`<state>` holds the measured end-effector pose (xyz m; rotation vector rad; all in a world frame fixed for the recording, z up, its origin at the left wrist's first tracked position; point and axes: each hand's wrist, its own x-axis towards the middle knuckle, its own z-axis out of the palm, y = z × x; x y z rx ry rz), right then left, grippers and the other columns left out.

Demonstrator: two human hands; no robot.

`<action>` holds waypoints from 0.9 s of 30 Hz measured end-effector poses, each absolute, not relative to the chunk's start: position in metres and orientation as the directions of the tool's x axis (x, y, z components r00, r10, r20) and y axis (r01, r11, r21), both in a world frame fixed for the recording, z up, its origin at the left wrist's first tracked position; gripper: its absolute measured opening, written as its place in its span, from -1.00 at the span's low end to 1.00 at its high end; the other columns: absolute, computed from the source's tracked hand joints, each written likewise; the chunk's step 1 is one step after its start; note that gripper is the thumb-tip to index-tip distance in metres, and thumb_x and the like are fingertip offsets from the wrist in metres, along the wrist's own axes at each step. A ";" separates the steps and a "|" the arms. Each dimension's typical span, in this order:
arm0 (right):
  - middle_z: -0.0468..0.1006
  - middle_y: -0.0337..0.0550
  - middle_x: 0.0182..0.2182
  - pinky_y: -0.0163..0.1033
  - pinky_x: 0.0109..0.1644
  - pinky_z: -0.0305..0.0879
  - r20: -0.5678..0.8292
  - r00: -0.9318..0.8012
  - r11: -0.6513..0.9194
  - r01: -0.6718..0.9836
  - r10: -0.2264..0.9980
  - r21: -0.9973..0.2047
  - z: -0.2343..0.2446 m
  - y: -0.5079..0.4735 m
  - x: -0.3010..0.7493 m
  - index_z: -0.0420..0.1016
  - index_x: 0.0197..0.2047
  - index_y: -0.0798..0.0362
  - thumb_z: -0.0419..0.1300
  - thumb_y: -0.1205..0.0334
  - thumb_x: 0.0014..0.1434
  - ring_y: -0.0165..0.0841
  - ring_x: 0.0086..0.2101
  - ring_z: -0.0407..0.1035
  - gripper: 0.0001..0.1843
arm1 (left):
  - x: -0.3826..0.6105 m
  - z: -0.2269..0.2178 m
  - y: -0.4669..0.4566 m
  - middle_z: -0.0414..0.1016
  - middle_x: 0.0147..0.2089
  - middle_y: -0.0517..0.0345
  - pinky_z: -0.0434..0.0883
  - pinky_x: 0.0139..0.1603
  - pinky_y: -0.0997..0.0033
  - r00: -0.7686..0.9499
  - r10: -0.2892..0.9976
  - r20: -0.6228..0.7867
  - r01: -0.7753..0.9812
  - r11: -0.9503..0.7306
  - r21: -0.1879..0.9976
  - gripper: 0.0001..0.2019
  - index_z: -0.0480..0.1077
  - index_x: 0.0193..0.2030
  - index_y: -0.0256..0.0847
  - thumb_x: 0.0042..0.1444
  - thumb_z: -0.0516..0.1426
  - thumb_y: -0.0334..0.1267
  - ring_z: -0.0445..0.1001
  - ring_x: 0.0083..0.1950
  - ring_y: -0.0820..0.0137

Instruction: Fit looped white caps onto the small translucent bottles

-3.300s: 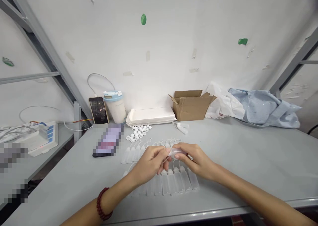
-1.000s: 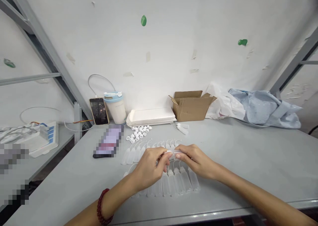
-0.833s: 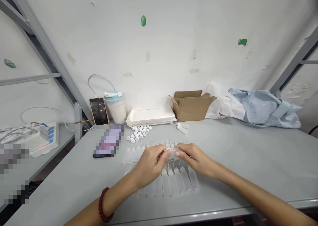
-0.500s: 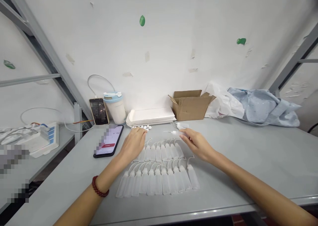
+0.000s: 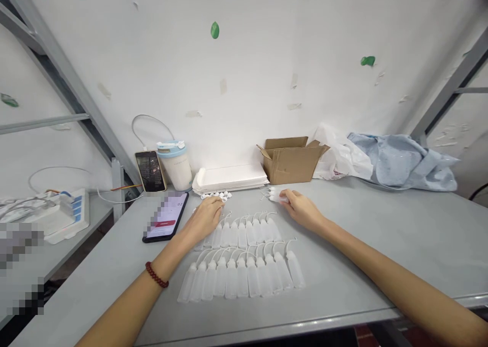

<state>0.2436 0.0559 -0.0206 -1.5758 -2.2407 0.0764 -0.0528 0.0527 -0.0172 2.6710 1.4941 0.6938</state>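
Note:
My right hand (image 5: 303, 208) has its thumb and fingers closed on a small translucent squeeze bottle (image 5: 281, 199) with a thin white spout pointing left. That bottle lies against another one at the back of the desk. Curled over a spot just in front of a pile of small white caps (image 5: 224, 195), my left hand (image 5: 207, 218) hides whatever its fingertips pinch. Two rows of similar bottles lie flat before me, a back row (image 5: 249, 233) partly under my left hand and a front row (image 5: 242, 280), their thin bent tubes pointing away.
Behind the hands lie a stack of white envelopes (image 5: 232, 178) and an open cardboard box (image 5: 293, 164). A phone (image 5: 168, 217), a cup (image 5: 176, 166) and a second phone (image 5: 151, 170) occupy the left. A plastic bag (image 5: 339, 156) and blue cloth (image 5: 404, 161) lie back right.
My right hand has moved the bottle slightly back and right, beside the other at the back. My left hand has shifted a little left and stays near the caps.

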 end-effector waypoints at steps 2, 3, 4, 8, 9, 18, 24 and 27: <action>0.48 0.01 -0.17 -0.26 -0.33 0.22 0.286 -0.285 0.361 0.895 0.915 -0.263 -0.022 0.059 0.246 0.30 -0.13 0.11 -0.03 0.39 0.20 -0.27 -0.32 0.40 -0.82 | -0.053 -0.017 0.054 0.49 -0.11 -0.02 0.35 0.00 0.22 0.448 0.815 0.366 0.811 -0.544 0.218 -0.70 0.46 -0.20 -0.24 0.17 -0.10 -0.37 0.42 -0.06 0.25; 0.48 -0.01 -0.17 -0.26 -0.33 0.22 0.287 -0.288 0.364 0.894 0.913 -0.260 -0.022 0.061 0.247 0.31 -0.14 0.10 -0.02 0.39 0.19 -0.28 -0.33 0.40 -0.82 | -0.053 -0.016 0.054 0.50 -0.13 -0.01 0.35 0.00 0.23 0.449 0.817 0.362 0.810 -0.543 0.220 -0.70 0.46 -0.21 -0.24 0.17 -0.10 -0.37 0.43 -0.07 0.26; 0.47 -0.02 -0.16 -0.26 -0.33 0.22 0.290 -0.292 0.368 0.893 0.911 -0.259 -0.022 0.062 0.248 0.32 -0.15 0.10 -0.01 0.40 0.19 -0.29 -0.34 0.39 -0.83 | -0.052 -0.016 0.054 0.51 -0.14 -0.01 0.35 0.00 0.23 0.451 0.818 0.358 0.810 -0.543 0.221 -0.69 0.46 -0.21 -0.24 0.17 -0.11 -0.37 0.43 -0.07 0.26; 0.43 0.00 -0.14 -0.24 -0.26 0.26 0.305 -0.316 0.397 0.881 0.898 -0.257 -0.024 0.064 0.250 0.38 -0.18 0.11 -0.01 0.42 0.17 -0.32 -0.35 0.38 -0.80 | -0.051 -0.015 0.054 0.52 -0.18 0.00 0.35 -0.02 0.25 0.459 0.820 0.340 0.810 -0.544 0.218 -0.70 0.47 -0.26 -0.23 0.16 -0.10 -0.38 0.44 -0.09 0.25; 0.41 0.02 -0.13 -0.23 -0.23 0.27 0.308 -0.323 0.405 0.877 0.895 -0.258 -0.024 0.065 0.251 0.40 -0.19 0.12 -0.02 0.42 0.18 -0.31 -0.34 0.39 -0.79 | -0.051 -0.015 0.054 0.52 -0.18 -0.01 0.35 -0.02 0.26 0.461 0.821 0.336 0.811 -0.543 0.216 -0.70 0.47 -0.28 -0.22 0.16 -0.10 -0.38 0.44 -0.09 0.25; 0.27 0.16 0.03 -0.13 -0.09 0.29 0.298 -0.360 0.439 0.858 0.884 -0.267 -0.029 0.066 0.249 0.44 -0.13 0.19 -0.12 0.42 0.22 -0.28 -0.26 0.40 -0.67 | -0.050 -0.013 0.053 0.52 -0.19 -0.03 0.35 -0.06 0.27 0.479 0.823 0.305 0.813 -0.547 0.201 -0.72 0.45 -0.31 -0.25 0.13 -0.09 -0.44 0.45 -0.11 0.24; 0.42 0.08 -0.15 -0.21 -0.19 0.26 0.268 -0.387 0.459 0.836 0.882 -0.301 -0.014 0.052 0.245 0.42 -0.16 0.15 -0.12 0.37 0.22 -0.26 -0.25 0.37 -0.70 | -0.050 -0.016 0.052 0.52 -0.24 0.00 0.34 -0.07 0.28 0.488 0.816 0.310 0.808 -0.556 0.193 -0.74 0.44 -0.30 -0.24 0.09 -0.06 -0.50 0.44 -0.13 0.24; 0.48 -0.08 -0.43 -0.30 -0.36 0.19 0.213 -0.426 0.476 0.813 0.879 -0.336 -0.004 0.042 0.242 0.43 -0.36 0.11 -0.06 0.34 0.17 -0.33 -0.43 0.33 -0.76 | -0.050 -0.016 0.051 0.52 -0.25 0.03 0.34 -0.08 0.28 0.494 0.804 0.330 0.799 -0.570 0.192 -0.76 0.43 -0.29 -0.24 0.10 -0.05 -0.50 0.42 -0.14 0.25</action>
